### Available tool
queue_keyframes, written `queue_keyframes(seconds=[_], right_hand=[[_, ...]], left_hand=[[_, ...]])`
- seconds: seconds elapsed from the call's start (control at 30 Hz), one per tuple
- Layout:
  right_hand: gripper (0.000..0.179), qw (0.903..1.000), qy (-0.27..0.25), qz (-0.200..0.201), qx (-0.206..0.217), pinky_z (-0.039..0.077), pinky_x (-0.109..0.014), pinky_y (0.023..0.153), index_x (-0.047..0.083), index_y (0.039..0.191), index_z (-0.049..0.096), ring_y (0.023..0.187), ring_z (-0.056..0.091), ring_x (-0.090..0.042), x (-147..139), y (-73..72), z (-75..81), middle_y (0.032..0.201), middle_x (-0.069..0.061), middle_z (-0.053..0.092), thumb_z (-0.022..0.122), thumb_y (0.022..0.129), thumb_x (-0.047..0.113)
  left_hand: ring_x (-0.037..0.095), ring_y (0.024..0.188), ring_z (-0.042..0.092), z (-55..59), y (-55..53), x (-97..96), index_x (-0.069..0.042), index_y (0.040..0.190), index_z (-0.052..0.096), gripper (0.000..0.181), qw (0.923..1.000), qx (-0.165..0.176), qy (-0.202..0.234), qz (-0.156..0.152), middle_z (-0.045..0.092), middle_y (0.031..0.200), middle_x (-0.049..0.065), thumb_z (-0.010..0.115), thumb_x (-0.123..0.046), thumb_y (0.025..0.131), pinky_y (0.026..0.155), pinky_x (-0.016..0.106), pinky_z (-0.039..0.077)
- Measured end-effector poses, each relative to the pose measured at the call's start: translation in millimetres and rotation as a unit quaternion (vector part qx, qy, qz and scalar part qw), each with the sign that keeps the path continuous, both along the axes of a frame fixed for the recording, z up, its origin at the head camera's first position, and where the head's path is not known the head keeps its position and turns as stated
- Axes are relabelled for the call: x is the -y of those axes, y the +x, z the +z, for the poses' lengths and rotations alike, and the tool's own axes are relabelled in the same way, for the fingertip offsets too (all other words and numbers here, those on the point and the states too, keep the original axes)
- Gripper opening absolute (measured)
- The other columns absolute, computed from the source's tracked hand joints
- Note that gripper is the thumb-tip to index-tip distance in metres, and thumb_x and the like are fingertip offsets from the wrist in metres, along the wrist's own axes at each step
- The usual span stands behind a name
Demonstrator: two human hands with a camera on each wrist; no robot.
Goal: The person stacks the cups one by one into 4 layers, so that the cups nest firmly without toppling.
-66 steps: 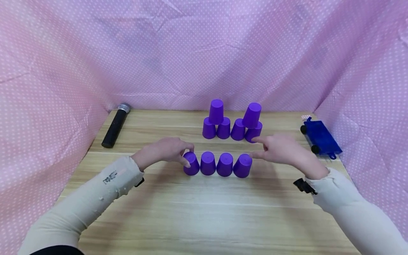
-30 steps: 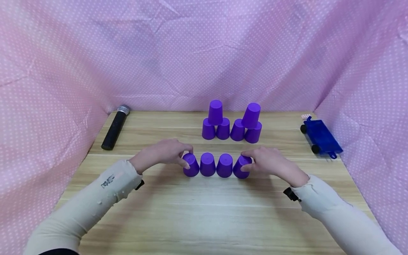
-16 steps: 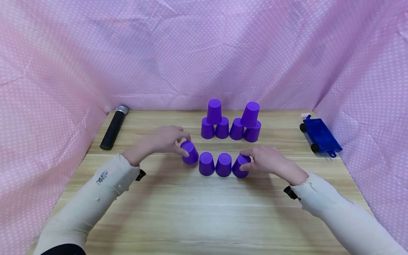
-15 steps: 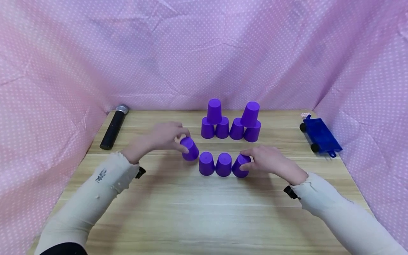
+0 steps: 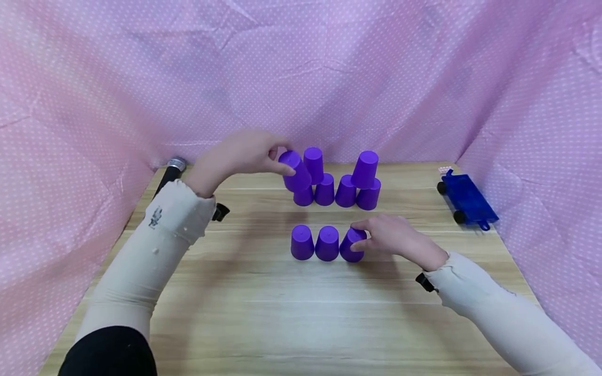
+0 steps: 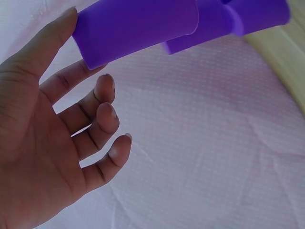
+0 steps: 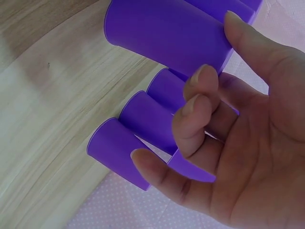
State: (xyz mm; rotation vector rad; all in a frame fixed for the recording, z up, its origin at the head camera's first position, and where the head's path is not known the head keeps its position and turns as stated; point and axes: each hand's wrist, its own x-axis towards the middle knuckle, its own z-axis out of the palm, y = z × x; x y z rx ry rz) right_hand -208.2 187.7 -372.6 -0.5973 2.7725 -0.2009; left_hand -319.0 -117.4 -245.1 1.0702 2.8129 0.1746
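Note:
My left hand (image 5: 246, 151) pinches an upside-down purple cup (image 5: 295, 175) between thumb and forefinger, raised at the left of the back row. In the left wrist view this cup (image 6: 138, 31) is pinched near its base, the other fingers loosely curled below. It overlaps the left stack, where one cup (image 5: 313, 162) tops two lower ones. A similar stack stands to its right, topped by a tilted-looking cup (image 5: 366, 168). Nearer me is a row of three upturned cups; my right hand (image 5: 392, 237) pinches the rightmost cup (image 5: 349, 251), also seen as a large cup (image 7: 167, 33) in the right wrist view.
A black microphone (image 5: 169, 175) lies at the back left, partly hidden by my left forearm. A blue toy cart (image 5: 470, 198) with black wheels is at the right edge. Pink dotted cloth (image 5: 235, 78) walls the wooden table (image 5: 301, 318) at the back and sides.
My left hand has lifted the leftmost front cup and carried it forward and up to the back stack. My right hand came onto the rightmost front cup and has stayed there since.

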Motion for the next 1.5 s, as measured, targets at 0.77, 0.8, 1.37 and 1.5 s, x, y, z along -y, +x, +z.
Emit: queue_keyframes(seconds=[0.77, 0.8, 1.37, 1.5], right_hand=[[0.060, 0.9999, 0.011, 0.006, 0.011, 0.053, -0.049, 0.068, 0.018, 0.134, 0.065, 0.100, 0.070, -0.031, -3.2, -2.0, -2.6, 0.117, -0.006, 0.073, 0.072, 0.086, 0.053], [0.060, 0.9999, 0.009, 0.007, 0.011, 0.053, -0.049, 0.068, 0.018, 0.134, 0.065, 0.101, 0.070, -0.031, -2.8, -2.0, -2.6, 0.117, -0.006, 0.073, 0.072, 0.086, 0.053], [0.062, 1.0000, -0.002, -0.003, 0.007, 0.054, -0.051, 0.074, 0.015, 0.136, 0.064, 0.109, 0.069, -0.033, -2.6, 0.2, -2.4, 0.126, -0.008, 0.071, 0.072, 0.087, 0.052], [0.062, 1.0000, 0.004, -0.006, 0.005, 0.054, -0.051, 0.074, 0.016, 0.136, 0.064, 0.109, 0.069, -0.033, -2.5, 0.5, -2.3, 0.125, -0.009, 0.071, 0.072, 0.086, 0.053]], left_hand=[[0.023, 0.111, 0.058, 27.1, -40.9, -78.5, -0.023, 0.138, 0.057, 0.062, 0.9987, 0.041, -0.023, -0.018, 0.064, 0.124, 0.002, 0.065, -0.060, 0.089, 0.096, 0.044, 0.047], [0.023, 0.113, 0.058, 26.9, -42.6, -81.8, -0.023, 0.138, 0.057, 0.062, 0.9986, 0.039, -0.030, -0.018, 0.064, 0.126, 0.002, 0.065, -0.060, 0.089, 0.097, 0.044, 0.047], [0.028, 0.130, 0.053, 6.6, -64.9, -112.1, -0.022, 0.136, 0.058, 0.063, 0.9922, 0.054, -0.112, -0.001, 0.059, 0.140, 0.004, 0.064, -0.063, 0.089, 0.105, 0.048, 0.044], [0.028, 0.131, 0.052, 1.3, -66.5, -117.0, -0.024, 0.137, 0.057, 0.064, 0.9914, 0.055, -0.119, 0.002, 0.058, 0.142, 0.005, 0.064, -0.064, 0.088, 0.106, 0.049, 0.043]])
